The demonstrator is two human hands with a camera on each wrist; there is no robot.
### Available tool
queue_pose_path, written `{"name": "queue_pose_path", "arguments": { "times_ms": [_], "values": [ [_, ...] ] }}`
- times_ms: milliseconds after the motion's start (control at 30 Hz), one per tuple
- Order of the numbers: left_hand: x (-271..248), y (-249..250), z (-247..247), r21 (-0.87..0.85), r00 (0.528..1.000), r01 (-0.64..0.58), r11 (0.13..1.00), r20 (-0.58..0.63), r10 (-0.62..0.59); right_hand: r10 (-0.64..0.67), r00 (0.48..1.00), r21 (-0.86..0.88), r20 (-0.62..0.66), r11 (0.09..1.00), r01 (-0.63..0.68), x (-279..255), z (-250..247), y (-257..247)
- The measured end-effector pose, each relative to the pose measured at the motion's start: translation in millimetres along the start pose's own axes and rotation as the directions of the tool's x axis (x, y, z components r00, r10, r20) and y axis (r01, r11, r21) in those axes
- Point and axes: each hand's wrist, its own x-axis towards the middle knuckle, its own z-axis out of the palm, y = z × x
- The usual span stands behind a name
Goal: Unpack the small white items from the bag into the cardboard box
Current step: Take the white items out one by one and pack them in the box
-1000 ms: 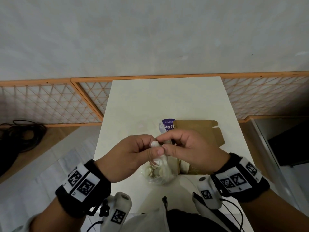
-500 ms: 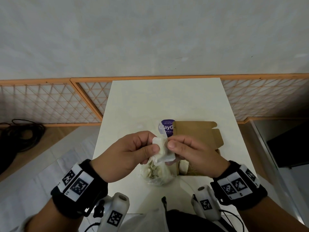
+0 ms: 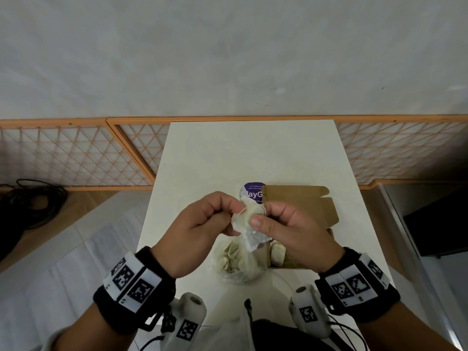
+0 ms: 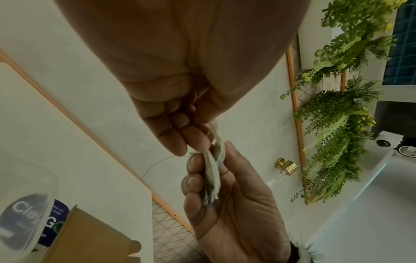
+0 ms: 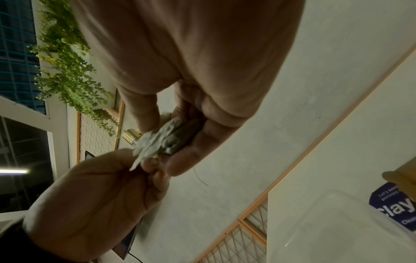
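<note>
Both hands hold one small white item (image 3: 249, 216) above the table, a flat pale sachet with a thin string. My left hand (image 3: 234, 214) pinches its left edge and my right hand (image 3: 260, 214) grips its right side between thumb and fingers. The left wrist view shows the white item (image 4: 212, 176) edge-on in the right hand (image 4: 213, 169), with the left hand (image 4: 202, 140) pinching its twisted end. Below the hands, a clear plastic bag (image 3: 235, 262) with several white items lies on the table. The open cardboard box (image 3: 298, 206) stands to the right, with one white item (image 3: 277, 253) inside.
A clear container with a purple label (image 3: 250, 192) stands behind the hands, touching the box's left flap. The white table (image 3: 253, 153) is narrow, with an orange lattice fence (image 3: 76, 158) behind it. Black cables (image 3: 30, 201) lie on the floor at far left.
The hands have risen slightly and drawn a little apart. The white item, earlier a narrow twist between the fingertips, now shows spread wider between them.
</note>
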Motion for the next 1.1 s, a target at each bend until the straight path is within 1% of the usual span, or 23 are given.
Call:
{"name": "queue_pose_path", "arguments": {
  "times_ms": [67, 100, 200, 267, 433, 567, 633, 700, 767, 867, 900, 933, 1000, 1033, 1100],
  "values": [
    [1, 4, 3, -0.067, 0.999, 0.045, 0.997, 0.003, -0.044, -0.013, 1.0, -0.02, -0.005, 1.0, 0.013, -1, -1, 0],
    [1, 4, 4, -0.063, 0.999, 0.04, 0.997, 0.005, -0.04, -0.022, 1.0, -0.033, -0.006, 0.999, 0.021, -1, -1, 0],
    [4, 0, 4, 0.098, 0.999, -0.029, 0.995, -0.01, 0.03, -0.054, 0.998, -0.102, -0.032, 0.994, 0.051, 0, -1, 1],
    [8, -1, 2, 0.136, 0.997, -0.057, 0.989, -0.053, 0.064, -0.064, 0.996, -0.134, -0.058, 0.989, 0.056, 1, -2, 2],
    [21, 2, -16, 0.027, 0.974, -0.078, 0.997, -0.21, 0.082, -0.051, 0.993, -0.082, -0.105, 0.996, 0.043, 0, -8, 6],
    [30, 5, -30, -0.002, 0.955, -0.061, 0.998, -0.291, 0.058, -0.026, 0.991, -0.059, -0.134, 0.998, 0.018, -2, -11, 6],
    [36, 2, -39, -0.041, 0.944, -0.022, 0.999, -0.33, 0.007, -0.019, 0.99, -0.058, -0.138, 0.998, 0.011, -2, -12, 6],
    [41, -5, -49, -0.061, 0.923, 0.038, 0.997, -0.38, -0.059, -0.014, 0.99, -0.045, -0.14, 0.999, 0.007, -2, -14, 7],
    [45, -17, -61, -0.045, 0.882, 0.115, 0.992, -0.454, -0.123, -0.002, 0.99, -0.034, -0.14, 0.999, -0.003, -1, -15, 7],
    [44, -29, -70, 0.096, 0.809, 0.304, 0.948, -0.552, -0.204, 0.009, 0.989, -0.023, -0.147, 1.0, -0.013, 0, -16, 7],
    [42, -29, -68, 0.156, 0.8, 0.343, 0.926, -0.565, -0.201, 0.006, 0.989, -0.026, -0.148, 1.0, -0.01, -1, -17, 7],
    [40, -25, -64, 0.204, 0.808, 0.344, 0.917, -0.562, -0.178, 0.001, 0.989, -0.029, -0.151, 1.0, -0.006, -1, -18, 8],
    [35, -13, -50, 0.276, 0.845, 0.271, 0.922, -0.527, -0.09, -0.007, 0.987, -0.029, -0.162, 1.0, 0.002, 0, -18, 8],
    [32, -4, -39, 0.273, 0.867, 0.222, 0.936, -0.494, -0.062, -0.01, 0.986, -0.033, -0.167, 0.999, 0.004, 1, -18, 9],
    [26, 12, -15, 0.201, 0.917, 0.117, 0.972, -0.399, -0.028, -0.022, 0.984, -0.053, -0.176, 0.999, 0.013, 2, -18, 10]
  ]
}}
